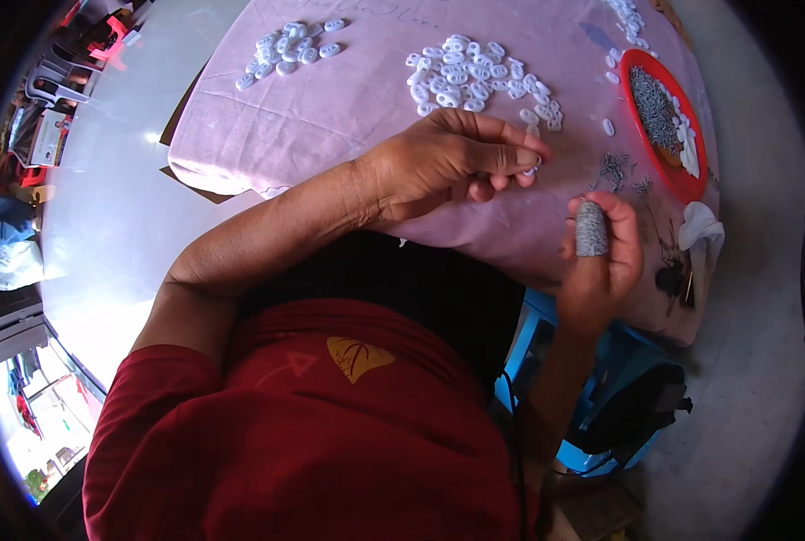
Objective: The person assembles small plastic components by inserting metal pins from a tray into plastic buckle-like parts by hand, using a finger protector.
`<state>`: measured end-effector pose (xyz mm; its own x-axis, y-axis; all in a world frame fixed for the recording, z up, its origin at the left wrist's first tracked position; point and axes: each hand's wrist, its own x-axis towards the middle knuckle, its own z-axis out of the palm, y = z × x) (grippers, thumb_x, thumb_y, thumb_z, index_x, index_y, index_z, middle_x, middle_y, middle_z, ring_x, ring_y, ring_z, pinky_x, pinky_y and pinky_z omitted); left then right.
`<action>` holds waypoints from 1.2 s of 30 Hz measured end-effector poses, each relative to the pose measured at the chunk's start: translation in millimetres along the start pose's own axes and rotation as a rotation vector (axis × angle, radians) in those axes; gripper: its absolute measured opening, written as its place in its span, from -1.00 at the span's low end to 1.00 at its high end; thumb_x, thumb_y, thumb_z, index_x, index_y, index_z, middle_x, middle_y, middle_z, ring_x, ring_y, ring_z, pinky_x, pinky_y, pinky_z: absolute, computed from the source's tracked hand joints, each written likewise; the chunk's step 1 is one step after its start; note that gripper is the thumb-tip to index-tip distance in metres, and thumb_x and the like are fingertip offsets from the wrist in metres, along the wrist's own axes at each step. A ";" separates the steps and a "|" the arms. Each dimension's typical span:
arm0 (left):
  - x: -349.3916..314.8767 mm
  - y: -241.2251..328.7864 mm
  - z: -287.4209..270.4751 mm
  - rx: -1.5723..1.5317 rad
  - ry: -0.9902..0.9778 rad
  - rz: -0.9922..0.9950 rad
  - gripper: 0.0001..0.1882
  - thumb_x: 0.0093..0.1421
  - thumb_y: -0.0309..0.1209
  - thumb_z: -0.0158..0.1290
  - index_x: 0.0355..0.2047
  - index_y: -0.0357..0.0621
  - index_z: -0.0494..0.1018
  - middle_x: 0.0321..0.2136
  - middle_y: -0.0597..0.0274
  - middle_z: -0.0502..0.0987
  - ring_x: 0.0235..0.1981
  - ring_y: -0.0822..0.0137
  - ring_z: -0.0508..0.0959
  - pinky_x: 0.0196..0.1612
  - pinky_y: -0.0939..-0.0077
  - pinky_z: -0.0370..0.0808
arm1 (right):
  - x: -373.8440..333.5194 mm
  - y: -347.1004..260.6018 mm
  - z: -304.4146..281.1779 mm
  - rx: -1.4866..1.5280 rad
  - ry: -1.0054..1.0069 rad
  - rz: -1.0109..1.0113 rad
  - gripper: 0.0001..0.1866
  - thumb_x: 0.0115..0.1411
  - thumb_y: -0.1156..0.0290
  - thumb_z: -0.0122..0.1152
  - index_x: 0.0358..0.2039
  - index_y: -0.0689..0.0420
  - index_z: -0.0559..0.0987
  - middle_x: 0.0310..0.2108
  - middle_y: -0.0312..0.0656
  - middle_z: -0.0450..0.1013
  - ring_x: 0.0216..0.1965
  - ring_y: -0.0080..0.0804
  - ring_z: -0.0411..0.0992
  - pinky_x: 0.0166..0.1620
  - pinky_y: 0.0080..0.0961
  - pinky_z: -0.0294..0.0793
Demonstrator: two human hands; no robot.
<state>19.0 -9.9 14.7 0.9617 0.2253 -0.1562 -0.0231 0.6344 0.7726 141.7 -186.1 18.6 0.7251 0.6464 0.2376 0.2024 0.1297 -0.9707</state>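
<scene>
My left hand (457, 160) is closed in a pinch, thumb against the fingers, on a small white plastic piece (530, 170). Only a bit of that piece shows at the fingertips. To its right, lower down, my right hand (617, 248) has its fingers curled toward the thumb. A grey knitted sleeve (591, 230) covers that thumb. Whatever the right fingertips hold, if anything, is too small to make out. Just beyond the right hand lies a loose heap of small grey screws (614, 169). Past the left hand spreads a pile of white oval plastic pieces (457, 74).
A red tray (684, 187) at the right holds many more screws (652, 104) and a white cloth. Another white pile (285, 47) lies far left on the pink tablecloth (357, 99). A white rag (702, 225) hangs at the right edge. A blue stool (536, 316) stands below.
</scene>
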 end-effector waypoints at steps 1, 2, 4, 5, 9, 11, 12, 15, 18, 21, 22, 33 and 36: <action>-1.7 0.2 3.0 0.001 -0.002 0.000 -0.77 0.26 -0.40 0.11 -0.09 -0.17 0.55 -0.36 0.35 0.59 -0.45 0.68 0.48 -0.47 0.87 0.33 | -1.1 -2.5 4.0 0.000 0.002 -0.001 -0.77 0.19 0.62 0.00 -0.12 0.24 0.47 -0.27 -0.23 0.51 -0.47 -0.74 0.27 -0.40 -0.81 0.24; -4.2 0.6 6.0 0.006 -0.005 0.002 -0.77 0.26 -0.41 0.11 -0.10 -0.17 0.55 -0.36 0.34 0.59 -0.45 0.67 0.48 -0.47 0.86 0.34 | -2.0 -4.6 6.9 0.030 -0.033 0.012 -0.78 0.20 0.62 0.02 -0.13 0.24 0.48 -0.27 -0.24 0.50 -0.46 -0.74 0.27 -0.40 -0.80 0.25; -5.7 -1.7 9.4 0.010 0.006 0.010 -0.78 0.25 -0.43 0.11 -0.11 -0.18 0.56 -0.34 0.31 0.61 -0.44 0.64 0.51 -0.45 0.81 0.37 | -2.8 -4.8 9.8 0.087 -0.083 -0.009 -0.80 0.20 0.62 0.03 -0.15 0.24 0.49 -0.25 -0.27 0.47 -0.45 -0.75 0.26 -0.41 -0.81 0.24; -6.4 -3.0 10.6 0.010 0.007 0.011 -0.78 0.25 -0.43 0.11 -0.11 -0.18 0.56 -0.34 0.31 0.61 -0.44 0.64 0.51 -0.45 0.81 0.37 | -3.3 -5.2 9.8 0.088 -0.085 -0.009 -0.80 0.20 0.62 0.03 -0.15 0.24 0.49 -0.25 -0.27 0.47 -0.45 -0.75 0.26 -0.41 -0.81 0.24; -12.3 -6.2 16.5 0.066 0.008 0.073 -0.77 0.25 -0.44 0.11 -0.10 -0.20 0.55 -0.31 0.26 0.62 -0.42 0.59 0.55 -0.44 0.78 0.39 | -7.8 -5.2 10.9 0.062 -0.100 -0.012 -0.78 0.18 0.67 0.04 -0.14 0.28 0.49 -0.24 -0.26 0.45 -0.31 -0.68 0.34 -0.24 -0.75 0.34; -14.0 -6.2 17.2 0.087 0.018 0.084 -0.77 0.25 -0.45 0.11 -0.09 -0.21 0.55 -0.31 0.24 0.63 -0.41 0.57 0.56 -0.43 0.78 0.40 | -9.2 -3.9 12.2 0.074 -0.106 -0.017 -0.77 0.18 0.68 0.04 -0.14 0.30 0.49 -0.24 -0.25 0.45 -0.25 -0.63 0.38 -0.16 -0.71 0.37; -14.3 -6.1 17.3 0.102 0.022 0.098 -0.76 0.25 -0.45 0.11 -0.09 -0.21 0.55 -0.31 0.24 0.63 -0.41 0.57 0.57 -0.44 0.77 0.40 | -9.6 -3.4 12.4 0.074 -0.094 -0.041 -0.76 0.17 0.69 0.04 -0.13 0.32 0.48 -0.23 -0.23 0.45 -0.20 -0.59 0.39 -0.11 -0.68 0.38; -16.0 -6.2 20.1 0.136 0.030 0.119 -0.77 0.25 -0.46 0.11 -0.09 -0.22 0.55 -0.32 0.23 0.63 -0.42 0.57 0.58 -0.45 0.77 0.40 | -11.7 -3.0 12.9 0.077 -0.066 -0.087 -0.74 0.16 0.69 0.06 -0.11 0.34 0.47 -0.20 -0.19 0.46 -0.16 -0.53 0.42 -0.04 -0.63 0.39; -18.0 -4.9 24.1 0.164 0.050 0.133 -0.78 0.24 -0.48 0.11 -0.10 -0.22 0.55 -0.34 0.23 0.64 -0.44 0.58 0.58 -0.47 0.77 0.41 | -13.0 -5.2 16.1 0.087 -0.047 -0.092 -0.73 0.15 0.69 0.09 -0.11 0.33 0.46 -0.20 -0.16 0.48 -0.18 -0.52 0.43 -0.06 -0.63 0.40; -18.6 -4.5 24.0 0.172 0.063 0.142 -0.78 0.23 -0.49 0.12 -0.11 -0.23 0.56 -0.35 0.23 0.64 -0.45 0.58 0.58 -0.47 0.77 0.42 | -15.1 -9.4 15.8 0.118 -0.036 -0.057 -0.73 0.14 0.70 0.12 -0.12 0.31 0.46 -0.21 -0.15 0.49 -0.21 -0.52 0.45 -0.12 -0.65 0.43; -18.6 -5.1 24.0 0.173 0.063 0.148 -0.78 0.23 -0.49 0.12 -0.12 -0.23 0.56 -0.36 0.23 0.64 -0.45 0.58 0.59 -0.47 0.77 0.42 | -15.9 -10.0 15.0 0.145 -0.033 -0.044 -0.74 0.13 0.70 0.13 -0.13 0.30 0.45 -0.22 -0.15 0.50 -0.23 -0.52 0.45 -0.16 -0.67 0.44; -19.5 -5.4 19.9 0.189 0.044 0.188 -0.78 0.25 -0.50 0.10 -0.10 -0.24 0.56 -0.34 0.23 0.64 -0.44 0.58 0.58 -0.46 0.77 0.43 | -16.3 -9.5 15.5 0.162 -0.067 -0.075 -0.74 0.11 0.74 0.14 -0.16 0.30 0.44 -0.22 -0.11 0.49 -0.22 -0.50 0.46 -0.20 -0.67 0.46; -20.1 -4.5 18.3 0.238 0.033 0.222 -0.78 0.25 -0.51 0.10 -0.10 -0.25 0.55 -0.34 0.24 0.64 -0.44 0.59 0.57 -0.46 0.77 0.43 | -16.0 -9.1 14.8 0.140 -0.062 -0.077 -0.74 0.10 0.75 0.14 -0.17 0.31 0.44 -0.21 -0.10 0.48 -0.21 -0.48 0.46 -0.14 -0.63 0.46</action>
<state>4.8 -30.8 25.6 0.9311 0.3645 0.0152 -0.1626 0.3773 0.9117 118.5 -186.5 23.0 0.6681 0.6751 0.3128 0.1590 0.2811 -0.9464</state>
